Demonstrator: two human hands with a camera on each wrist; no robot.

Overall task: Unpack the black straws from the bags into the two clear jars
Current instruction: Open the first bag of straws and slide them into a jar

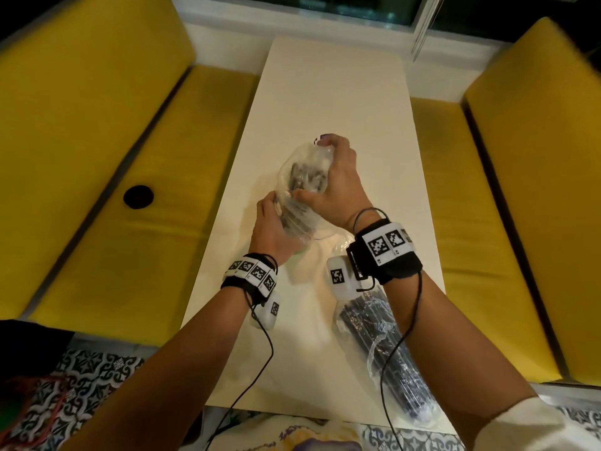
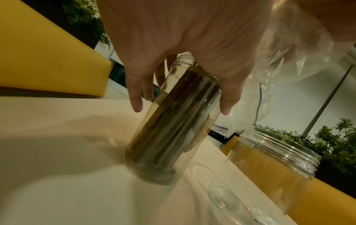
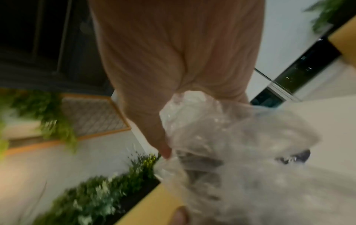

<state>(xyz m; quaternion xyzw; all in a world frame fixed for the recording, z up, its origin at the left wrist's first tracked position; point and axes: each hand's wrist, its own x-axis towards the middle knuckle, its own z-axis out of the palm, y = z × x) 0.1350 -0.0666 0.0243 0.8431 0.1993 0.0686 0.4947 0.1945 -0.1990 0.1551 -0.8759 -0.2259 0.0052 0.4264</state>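
Observation:
At the middle of the white table [image 1: 341, 92] a clear jar [image 2: 173, 129] leans, its base on the tabletop, packed with black straws [image 2: 169, 121]. My left hand [image 1: 276, 229] grips the jar's side from the left. A clear plastic bag [image 1: 305, 170] covers the jar's top, and my right hand [image 1: 338, 183] grips this bag from above; dark straws [image 3: 198, 164] show through it. In the left wrist view a second clear jar [image 2: 273, 159] stands empty to the right. Another bag of black straws [image 1: 390, 353] lies near the front right, under my right forearm.
Yellow cushioned benches [image 1: 97, 157] run along both long sides of the table. A black round object [image 1: 138, 196] sits on the left bench. Green plants [image 2: 337, 144] line the wall beyond. Cables hang from both wrist bands.

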